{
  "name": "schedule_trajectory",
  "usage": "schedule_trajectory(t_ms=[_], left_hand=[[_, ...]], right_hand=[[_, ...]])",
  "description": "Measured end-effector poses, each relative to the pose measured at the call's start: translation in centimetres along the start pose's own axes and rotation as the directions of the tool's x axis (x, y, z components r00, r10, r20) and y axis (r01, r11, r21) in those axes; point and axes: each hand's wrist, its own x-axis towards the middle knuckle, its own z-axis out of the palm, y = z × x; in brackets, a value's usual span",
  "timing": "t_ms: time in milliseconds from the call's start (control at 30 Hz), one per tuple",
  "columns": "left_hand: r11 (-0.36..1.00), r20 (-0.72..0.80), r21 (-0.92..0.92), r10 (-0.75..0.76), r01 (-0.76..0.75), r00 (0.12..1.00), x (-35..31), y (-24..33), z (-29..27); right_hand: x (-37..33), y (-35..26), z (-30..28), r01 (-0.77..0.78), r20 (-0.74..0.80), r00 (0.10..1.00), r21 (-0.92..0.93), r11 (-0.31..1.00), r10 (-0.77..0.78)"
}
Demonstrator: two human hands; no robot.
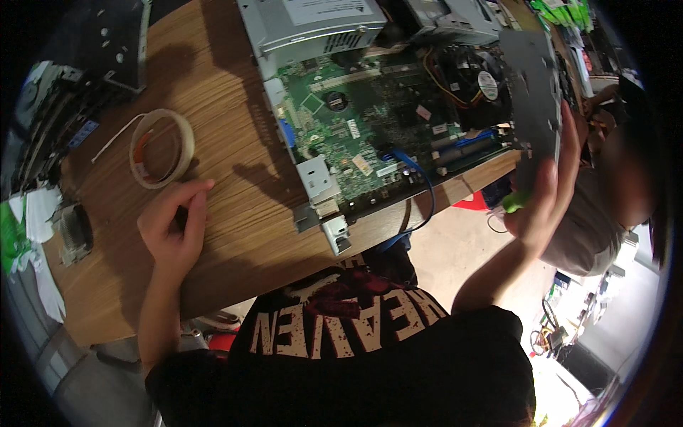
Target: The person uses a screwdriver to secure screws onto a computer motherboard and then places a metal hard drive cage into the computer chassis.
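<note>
An opened desktop computer lies on the wooden table, with its green motherboard [384, 135] exposed. My right hand [551, 196] grips the lower end of a dark grey panel [532, 92] at the computer's right side, thumb in front and fingers on its outer edge. Beside the panel is a black cooling fan [473, 78]. A blue cable [427, 186] loops from the board over the table's near edge. My left hand [173, 226] is closed over the table, thumb and forefinger pinched; anything between them is too small to make out. Just beyond it lies a tape roll [186, 146].
A silver power supply [320, 28] stands at the computer's far left. Black metal parts [114, 43] and a small dark block [73, 233] lie at the table's left. Another person [587, 220] is close by on the right. Green-and-white packets [565, 14] lie at the far right.
</note>
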Motion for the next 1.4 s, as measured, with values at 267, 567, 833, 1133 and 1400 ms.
schedule_trajectory(t_ms=[267,567,833,1133,1400], left_hand=[[0.979,-0.035,-0.199,-0.049,0.041,0.998,1.4,4.5,-0.1],[0.765,0.087,-0.008,0.642,-0.644,0.761,6.6,8.4,2.8],[0.483,-0.021,0.143,0.874,-0.864,0.485,9.2,8.7,5.6],[0.720,0.407,-0.590,-0.125,0.365,0.905,9.7,12.3,7.5],[0.366,0.458,-0.763,-0.275,0.533,0.845,8.7,11.7,7.8]], right_hand=[[-1.8,-2.9,0.9,-0.014,0.420,0.899,0.300,0.954,-0.119],[-2.6,-4.6,1.2,0.055,0.332,0.929,0.315,0.947,-0.164],[-3.2,-2.6,1.3,-0.131,0.270,0.962,0.599,0.790,-0.045],[-0.5,-4.2,-0.3,-0.287,0.070,0.938,0.706,0.648,0.339],[-2.2,-2.2,-0.3,-0.407,0.229,0.902,0.736,0.542,0.366]])
